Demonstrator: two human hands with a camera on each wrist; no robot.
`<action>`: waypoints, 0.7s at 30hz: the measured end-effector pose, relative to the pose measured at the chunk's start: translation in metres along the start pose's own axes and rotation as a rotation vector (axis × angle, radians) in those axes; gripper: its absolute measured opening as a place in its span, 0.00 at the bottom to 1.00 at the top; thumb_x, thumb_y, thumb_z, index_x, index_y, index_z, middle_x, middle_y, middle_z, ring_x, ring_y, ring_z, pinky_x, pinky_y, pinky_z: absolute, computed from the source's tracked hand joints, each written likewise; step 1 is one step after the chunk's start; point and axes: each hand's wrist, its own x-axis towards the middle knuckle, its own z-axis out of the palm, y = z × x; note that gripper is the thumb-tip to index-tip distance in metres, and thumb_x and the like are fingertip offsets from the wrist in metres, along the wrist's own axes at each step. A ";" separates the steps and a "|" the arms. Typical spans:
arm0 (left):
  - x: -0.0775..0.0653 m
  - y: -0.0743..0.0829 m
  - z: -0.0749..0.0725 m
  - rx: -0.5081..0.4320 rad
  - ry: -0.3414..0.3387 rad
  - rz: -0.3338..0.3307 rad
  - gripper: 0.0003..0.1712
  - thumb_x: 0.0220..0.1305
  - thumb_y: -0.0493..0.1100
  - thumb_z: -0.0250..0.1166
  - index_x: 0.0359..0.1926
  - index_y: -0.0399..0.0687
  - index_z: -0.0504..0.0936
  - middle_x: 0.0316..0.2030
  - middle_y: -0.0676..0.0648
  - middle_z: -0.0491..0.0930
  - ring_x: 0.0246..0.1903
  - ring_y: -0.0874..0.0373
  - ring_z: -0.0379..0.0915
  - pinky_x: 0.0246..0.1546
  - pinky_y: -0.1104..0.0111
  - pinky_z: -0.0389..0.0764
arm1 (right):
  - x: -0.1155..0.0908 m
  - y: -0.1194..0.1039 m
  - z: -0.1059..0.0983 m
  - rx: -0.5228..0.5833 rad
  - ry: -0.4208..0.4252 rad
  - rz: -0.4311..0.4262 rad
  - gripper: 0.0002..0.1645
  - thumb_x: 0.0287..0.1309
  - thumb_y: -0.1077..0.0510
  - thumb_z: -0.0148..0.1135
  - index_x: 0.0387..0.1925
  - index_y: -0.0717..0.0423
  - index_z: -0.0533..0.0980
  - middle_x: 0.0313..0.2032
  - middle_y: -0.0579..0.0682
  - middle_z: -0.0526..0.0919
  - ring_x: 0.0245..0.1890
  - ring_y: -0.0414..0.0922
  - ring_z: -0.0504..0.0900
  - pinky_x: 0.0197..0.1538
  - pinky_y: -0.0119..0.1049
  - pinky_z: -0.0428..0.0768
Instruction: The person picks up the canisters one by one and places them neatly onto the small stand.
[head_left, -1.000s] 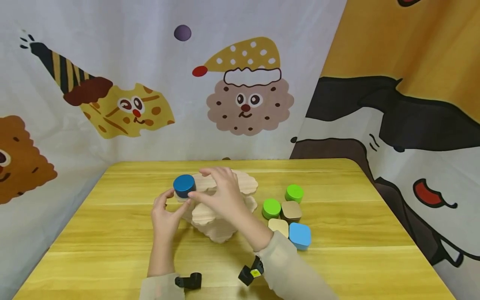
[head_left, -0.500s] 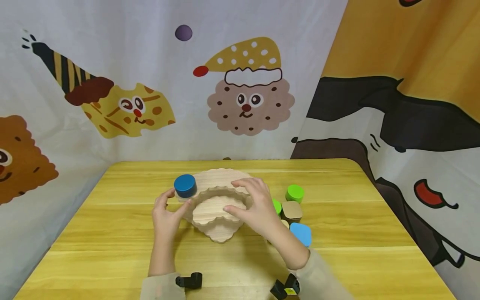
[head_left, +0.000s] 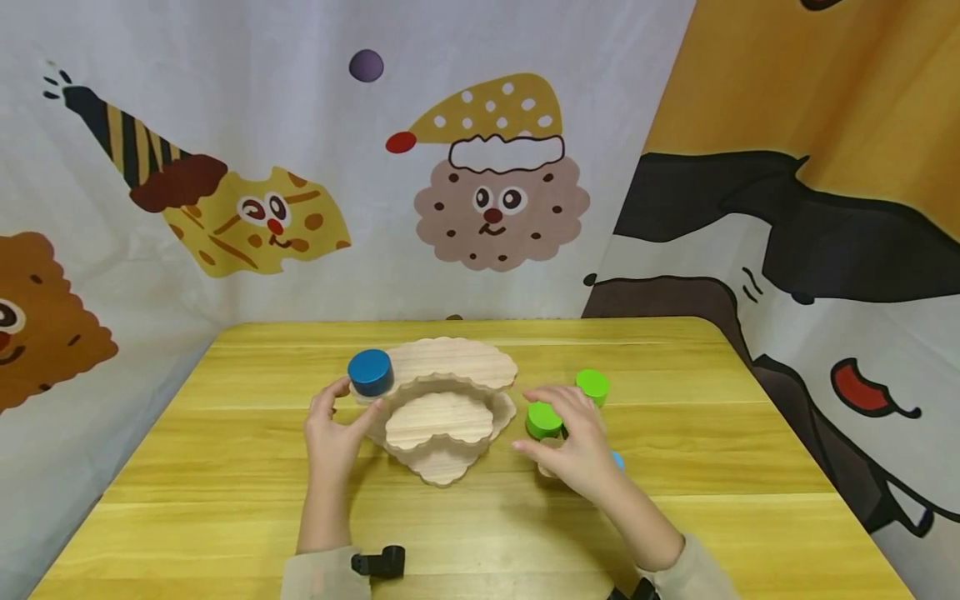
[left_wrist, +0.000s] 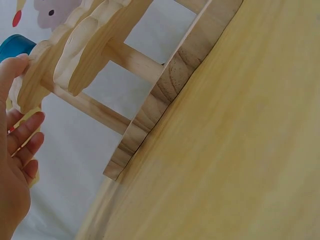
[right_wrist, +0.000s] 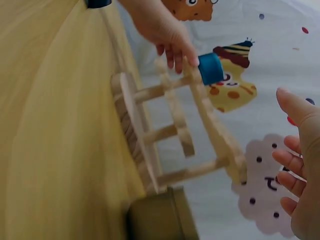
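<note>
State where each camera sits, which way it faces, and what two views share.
Head: worn on head, facing forward and down over the table; left hand and right hand show.
Left wrist: on that wrist, facing the wooden stand; left hand shows.
Right wrist: on that wrist, facing the wooden stand; both hands show.
Both wrist views share the blue block.

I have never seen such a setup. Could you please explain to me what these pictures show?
There is no machine here, only a person's two bare hands. The wide picture comes from a camera worn on the head; the two others come from a black camera on each wrist. On the wooden table stands a tiered wooden stand, with a blue cylinder on its top platform. The left hand holds the platform's end beside that cylinder. The right hand holds nothing and hovers over loose blocks: two green cylinders, plus a cream block and a light blue block, both partly hidden.
</note>
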 end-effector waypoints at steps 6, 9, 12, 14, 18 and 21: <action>0.000 0.000 0.000 0.002 -0.004 -0.021 0.31 0.45 0.38 0.78 0.52 0.35 0.78 0.46 0.38 0.76 0.49 0.52 0.66 0.50 0.52 0.62 | -0.018 0.014 -0.016 0.004 -0.027 0.042 0.37 0.40 0.54 0.79 0.54 0.52 0.75 0.53 0.43 0.77 0.56 0.46 0.65 0.53 0.58 0.63; 0.000 -0.001 0.000 0.001 -0.002 -0.017 0.31 0.45 0.38 0.78 0.52 0.35 0.78 0.46 0.39 0.76 0.48 0.53 0.66 0.50 0.54 0.62 | -0.026 0.020 -0.024 -0.009 -0.039 0.054 0.37 0.40 0.55 0.79 0.55 0.53 0.75 0.54 0.46 0.76 0.57 0.46 0.65 0.53 0.58 0.62; -0.001 -0.001 0.000 -0.005 -0.001 -0.004 0.31 0.45 0.38 0.78 0.52 0.35 0.79 0.46 0.38 0.77 0.48 0.53 0.66 0.50 0.54 0.62 | -0.033 0.027 -0.031 -0.021 -0.055 0.053 0.38 0.39 0.56 0.80 0.56 0.53 0.74 0.55 0.50 0.77 0.57 0.46 0.65 0.53 0.57 0.62; -0.001 -0.002 0.001 -0.008 -0.005 0.002 0.31 0.45 0.39 0.78 0.52 0.35 0.79 0.46 0.38 0.77 0.48 0.53 0.66 0.50 0.53 0.62 | -0.038 0.031 -0.036 -0.044 -0.064 0.053 0.38 0.38 0.56 0.80 0.55 0.53 0.75 0.55 0.51 0.77 0.56 0.47 0.66 0.52 0.56 0.62; -0.001 -0.002 0.001 -0.011 -0.005 0.004 0.31 0.45 0.39 0.78 0.52 0.35 0.79 0.46 0.38 0.77 0.49 0.54 0.66 0.50 0.55 0.62 | -0.048 0.039 -0.044 -0.094 -0.086 0.076 0.39 0.38 0.53 0.80 0.55 0.52 0.75 0.55 0.51 0.77 0.56 0.46 0.66 0.51 0.56 0.62; 0.000 -0.002 0.000 -0.008 -0.002 0.001 0.31 0.45 0.39 0.78 0.52 0.35 0.79 0.46 0.39 0.77 0.49 0.53 0.66 0.50 0.56 0.62 | -0.054 0.045 -0.049 -0.116 -0.106 0.098 0.39 0.37 0.52 0.80 0.55 0.53 0.75 0.55 0.49 0.77 0.56 0.47 0.66 0.51 0.57 0.62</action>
